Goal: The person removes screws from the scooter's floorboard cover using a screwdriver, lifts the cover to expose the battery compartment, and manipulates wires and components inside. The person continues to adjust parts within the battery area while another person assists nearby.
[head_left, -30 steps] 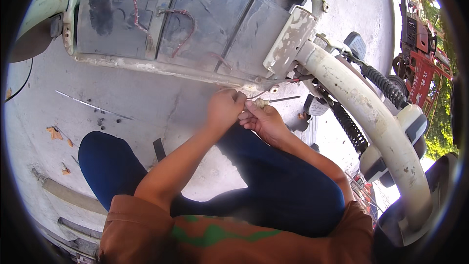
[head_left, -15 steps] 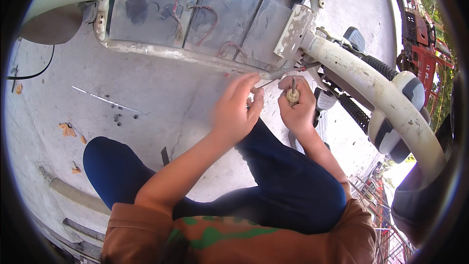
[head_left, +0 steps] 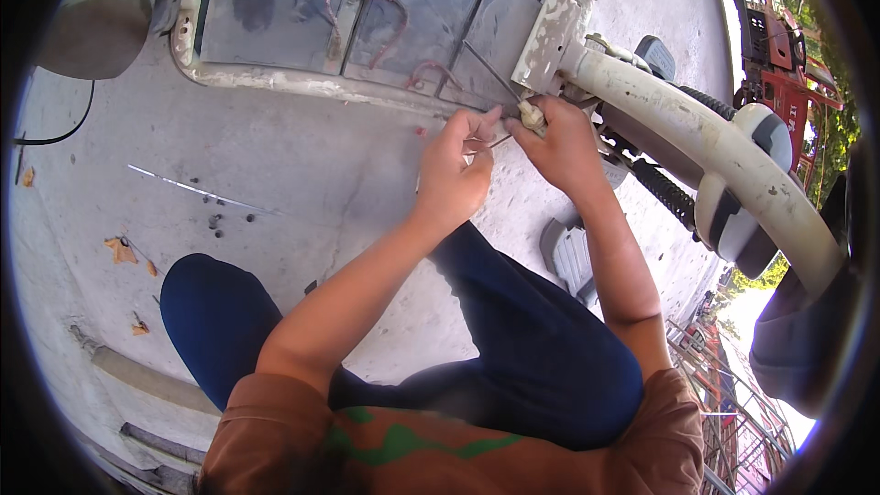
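- We count one screwdriver (head_left: 532, 116), its pale handle gripped in the right hand (head_left: 561, 145); its shaft slants up and left in front of the blocks, and we cannot tell whether the tip touches one.
- We see one left hand (head_left: 456, 170) just beside it, fingers curled towards the thumb, near one thin wire (head_left: 501, 140); we cannot tell whether the fingers grip it.
- One chipped, cream-coloured frame (head_left: 275, 80) lies beyond the hands; in it we count four dusty grey blocks (head_left: 440, 0), one only partly in view.
- Across the blocks we make out three reddish wires (head_left: 403, 18).
- To the right we count two black coil springs (head_left: 665, 194) beside one thick curved tube (head_left: 697, 137).
- On the floor at left lie one thin pale strip (head_left: 174, 180), several small dark bits (head_left: 215, 220) and four dry leaves (head_left: 121, 250).
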A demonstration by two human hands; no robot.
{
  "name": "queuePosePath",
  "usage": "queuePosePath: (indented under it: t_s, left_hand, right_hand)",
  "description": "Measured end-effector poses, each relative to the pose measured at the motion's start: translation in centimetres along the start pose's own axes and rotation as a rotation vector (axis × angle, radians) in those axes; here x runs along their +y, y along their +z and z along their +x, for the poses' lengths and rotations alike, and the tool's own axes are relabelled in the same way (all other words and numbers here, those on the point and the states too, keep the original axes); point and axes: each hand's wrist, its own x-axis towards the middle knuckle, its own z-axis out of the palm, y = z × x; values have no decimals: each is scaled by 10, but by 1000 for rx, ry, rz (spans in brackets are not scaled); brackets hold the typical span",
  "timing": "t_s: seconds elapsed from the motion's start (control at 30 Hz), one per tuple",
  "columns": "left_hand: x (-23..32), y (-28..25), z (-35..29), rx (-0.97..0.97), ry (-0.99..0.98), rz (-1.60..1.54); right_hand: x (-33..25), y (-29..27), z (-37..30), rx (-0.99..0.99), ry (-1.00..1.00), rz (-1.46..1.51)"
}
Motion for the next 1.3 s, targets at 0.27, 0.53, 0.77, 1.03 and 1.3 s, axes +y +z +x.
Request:
queuePosePath:
  t_s: [0.27, 0.53, 0.77, 1.03, 1.3]
  left_hand:
    - [8, -1, 0, 16, 30, 138]
    - [9, 1, 2, 47, -24, 79]
    - [20, 5, 0, 209, 149, 514]
    - [21, -2, 29, 121, 199, 838]
    - [28, 1, 34, 90, 49, 807]
  right_hand:
    - [-15, -9, -1, -23, 6, -116]
    - [-4, -1, -1, 54, 38, -56]
    - [13, -1, 3, 112, -26, 26]
    - [26, 1, 6, 155, -56, -9]
    - [30, -1, 4, 146, -48, 137]
